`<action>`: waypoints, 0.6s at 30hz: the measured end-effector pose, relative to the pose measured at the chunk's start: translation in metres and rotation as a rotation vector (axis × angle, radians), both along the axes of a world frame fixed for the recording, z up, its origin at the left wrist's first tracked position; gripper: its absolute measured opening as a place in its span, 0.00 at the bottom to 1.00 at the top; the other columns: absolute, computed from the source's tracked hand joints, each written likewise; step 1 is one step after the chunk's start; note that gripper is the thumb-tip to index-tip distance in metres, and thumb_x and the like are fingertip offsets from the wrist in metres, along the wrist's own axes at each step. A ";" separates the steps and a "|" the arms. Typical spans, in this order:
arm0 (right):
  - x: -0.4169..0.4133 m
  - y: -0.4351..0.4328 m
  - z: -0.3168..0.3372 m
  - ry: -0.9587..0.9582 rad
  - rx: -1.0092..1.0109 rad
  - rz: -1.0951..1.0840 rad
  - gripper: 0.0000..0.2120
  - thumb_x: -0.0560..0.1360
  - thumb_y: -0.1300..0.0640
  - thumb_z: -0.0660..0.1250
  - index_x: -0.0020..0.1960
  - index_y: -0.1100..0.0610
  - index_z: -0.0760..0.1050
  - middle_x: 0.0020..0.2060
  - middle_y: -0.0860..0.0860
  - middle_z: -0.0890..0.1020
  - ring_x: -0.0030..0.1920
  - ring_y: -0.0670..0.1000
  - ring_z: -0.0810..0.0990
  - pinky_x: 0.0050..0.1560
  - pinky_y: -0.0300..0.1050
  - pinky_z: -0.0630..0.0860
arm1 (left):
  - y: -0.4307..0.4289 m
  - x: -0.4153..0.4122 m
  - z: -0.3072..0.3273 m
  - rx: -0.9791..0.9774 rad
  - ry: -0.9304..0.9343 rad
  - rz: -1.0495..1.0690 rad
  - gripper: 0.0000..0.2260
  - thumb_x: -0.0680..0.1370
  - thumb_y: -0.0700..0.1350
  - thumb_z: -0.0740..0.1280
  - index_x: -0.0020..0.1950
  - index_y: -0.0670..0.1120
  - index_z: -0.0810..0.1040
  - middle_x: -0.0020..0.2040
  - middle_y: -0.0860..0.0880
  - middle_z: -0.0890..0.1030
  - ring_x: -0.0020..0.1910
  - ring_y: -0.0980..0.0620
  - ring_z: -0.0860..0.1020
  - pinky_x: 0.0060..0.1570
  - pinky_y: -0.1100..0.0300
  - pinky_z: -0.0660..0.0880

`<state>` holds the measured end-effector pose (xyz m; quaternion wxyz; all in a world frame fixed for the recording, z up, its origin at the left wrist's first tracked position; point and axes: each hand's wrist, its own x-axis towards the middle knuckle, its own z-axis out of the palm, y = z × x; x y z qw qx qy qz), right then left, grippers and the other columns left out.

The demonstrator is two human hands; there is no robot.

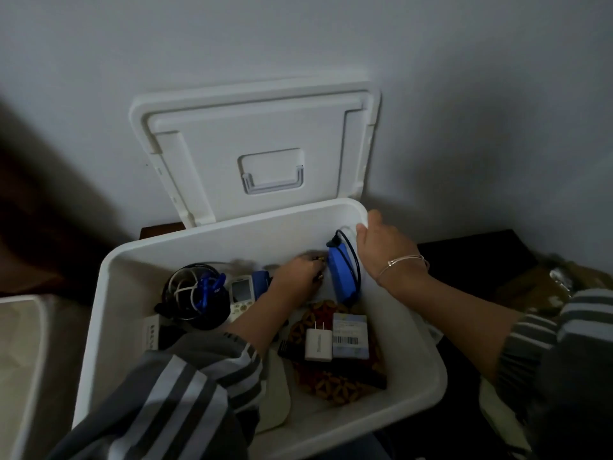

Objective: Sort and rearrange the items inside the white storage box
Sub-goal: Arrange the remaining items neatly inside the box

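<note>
Inside the white storage box (pixel 232 232), toward one o'clock, my left hand (pixel 298 275) reaches down beside a blue battery pack (pixel 341 280) that leans on the far right wall with a black cable (pixel 355 257) looped over it. My fingers curl downward there, but the blur means I cannot tell whether they hold anything. My right hand (pixel 378 240), a thin bracelet (pixel 403 262) on its wrist, grips the box rim at the two o'clock corner, fingers hooked over the edge. At nine o'clock in the box sits a bundle of coiled cables (pixel 192 293), with a white remote control (pixel 241 295) just beside it. At five o'clock a white charger plug (pixel 317 343) and a small barcoded carton (pixel 351 336) lie on a red-and-gold patterned pouch (pixel 335 386). The box lid (pixel 252 141) stands at twelve o'clock, leaning on the wall.
</note>
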<state>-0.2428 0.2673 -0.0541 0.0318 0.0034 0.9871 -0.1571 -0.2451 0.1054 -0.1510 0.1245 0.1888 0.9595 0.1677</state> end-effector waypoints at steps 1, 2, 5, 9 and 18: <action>0.000 0.000 0.000 -0.001 0.000 -0.002 0.15 0.82 0.50 0.49 0.59 0.60 0.64 0.40 0.59 0.78 0.36 0.59 0.74 0.36 0.48 0.67 | 0.000 0.001 -0.001 0.009 0.011 -0.004 0.16 0.80 0.42 0.62 0.67 0.41 0.73 0.69 0.42 0.72 0.64 0.44 0.73 0.59 0.56 0.69; 0.000 0.000 -0.001 -0.006 -0.003 -0.006 0.15 0.82 0.50 0.49 0.59 0.60 0.64 0.42 0.59 0.79 0.39 0.60 0.76 0.37 0.48 0.67 | -0.001 0.002 -0.002 0.021 0.019 -0.004 0.17 0.80 0.42 0.63 0.68 0.41 0.73 0.69 0.42 0.72 0.64 0.44 0.73 0.59 0.56 0.69; -0.001 0.000 -0.001 -0.022 -0.019 -0.014 0.15 0.82 0.50 0.49 0.60 0.60 0.63 0.44 0.60 0.79 0.39 0.59 0.75 0.37 0.48 0.67 | -0.005 0.006 -0.003 0.094 0.056 0.020 0.19 0.79 0.42 0.65 0.69 0.42 0.72 0.69 0.44 0.72 0.63 0.44 0.74 0.58 0.59 0.67; -0.001 0.000 0.001 -0.033 -0.021 -0.027 0.16 0.82 0.51 0.49 0.61 0.61 0.63 0.44 0.60 0.79 0.36 0.57 0.70 0.37 0.48 0.66 | -0.010 0.011 -0.001 0.144 0.074 0.079 0.18 0.78 0.42 0.66 0.68 0.42 0.73 0.67 0.43 0.74 0.61 0.43 0.75 0.56 0.56 0.70; -0.001 0.000 -0.003 -0.005 -0.024 -0.032 0.15 0.81 0.51 0.49 0.59 0.61 0.64 0.43 0.60 0.79 0.36 0.57 0.71 0.37 0.48 0.66 | -0.007 0.021 0.006 -0.072 -0.153 0.238 0.14 0.76 0.43 0.69 0.60 0.39 0.76 0.57 0.40 0.79 0.55 0.44 0.78 0.52 0.54 0.76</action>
